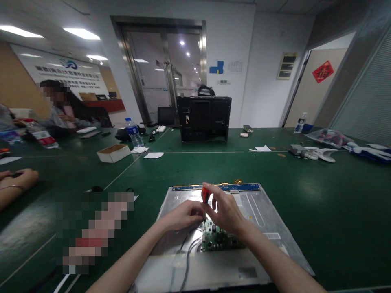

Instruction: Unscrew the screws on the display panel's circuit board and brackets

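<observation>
A flat silver display panel (269, 221) lies back side up on the table in front of me. My right hand (227, 207) grips the orange and black handle of a screwdriver (205, 196), held upright with its shaft pointing down. The tip is over the upper left corner of a green circuit board (210, 241) on the panel. My left hand (182, 215) has its fingers pinched together beside the shaft; what they hold, if anything, is hidden. Grey cables (187, 260) run from the board's left side towards me. A blue strip board (252, 187) lines the panel's far edge.
The green table (324, 203) carries a black monitor housing (204, 118), a small open box (113, 154), a water bottle (133, 132) and bagged items (330, 137) at the right. Left of the panel lies a blurred-out object (100, 228). Another person's hand (21, 179) rests at far left.
</observation>
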`<state>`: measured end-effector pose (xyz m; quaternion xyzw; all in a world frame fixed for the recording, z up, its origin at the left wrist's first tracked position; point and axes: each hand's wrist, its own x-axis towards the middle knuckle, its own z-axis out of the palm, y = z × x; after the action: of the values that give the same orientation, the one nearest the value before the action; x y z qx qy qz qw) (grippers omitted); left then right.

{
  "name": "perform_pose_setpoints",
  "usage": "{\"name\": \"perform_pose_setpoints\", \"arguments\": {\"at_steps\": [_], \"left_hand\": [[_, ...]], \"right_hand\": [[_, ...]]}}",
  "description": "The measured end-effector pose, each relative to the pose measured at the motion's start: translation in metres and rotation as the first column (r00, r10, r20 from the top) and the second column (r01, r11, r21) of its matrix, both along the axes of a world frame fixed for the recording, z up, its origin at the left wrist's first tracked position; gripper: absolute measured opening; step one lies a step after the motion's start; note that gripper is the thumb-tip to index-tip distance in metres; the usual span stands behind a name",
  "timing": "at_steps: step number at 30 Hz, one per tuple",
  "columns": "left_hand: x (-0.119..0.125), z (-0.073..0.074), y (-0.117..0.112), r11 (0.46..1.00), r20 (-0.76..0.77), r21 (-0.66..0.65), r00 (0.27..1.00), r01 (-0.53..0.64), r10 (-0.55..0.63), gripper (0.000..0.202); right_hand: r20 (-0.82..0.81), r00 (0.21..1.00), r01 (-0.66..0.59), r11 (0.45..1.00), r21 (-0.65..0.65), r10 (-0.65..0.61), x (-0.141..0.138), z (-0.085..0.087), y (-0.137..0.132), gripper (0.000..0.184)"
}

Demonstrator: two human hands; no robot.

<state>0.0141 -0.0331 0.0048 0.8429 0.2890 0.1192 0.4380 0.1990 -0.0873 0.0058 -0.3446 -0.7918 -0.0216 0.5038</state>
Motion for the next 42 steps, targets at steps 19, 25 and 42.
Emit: {"name": "perform_pose_setpoints", "arguments": {"at_steps": [19, 25, 42], "left_hand": [[0.010, 0.007, 0.003, 0.990, 0.025, -0.137, 1.000, -0.013, 0.017, 0.023], [0.020, 0.009, 0.015, 0.980, -0.063, -0.192, 0.997, -0.052, 0.041, 0.010], [0.016, -0.007, 0.000, 0.987, 0.114, -0.134, 0.988, -0.092, 0.108, 0.033]], "right_hand": [[-0.020, 1.000, -0.014, 1.000, -0.006, 0.014, -0.001, 0.004, -0.002, 0.048], [-0.013, 1.000, 0.004, 1.000, -0.013, -0.004, -0.001, 0.004, -0.003, 0.047], [-0.011, 1.000, 0.011, 1.000, 0.012, -0.011, 0.003, 0.003, -0.003, 0.042]]}}
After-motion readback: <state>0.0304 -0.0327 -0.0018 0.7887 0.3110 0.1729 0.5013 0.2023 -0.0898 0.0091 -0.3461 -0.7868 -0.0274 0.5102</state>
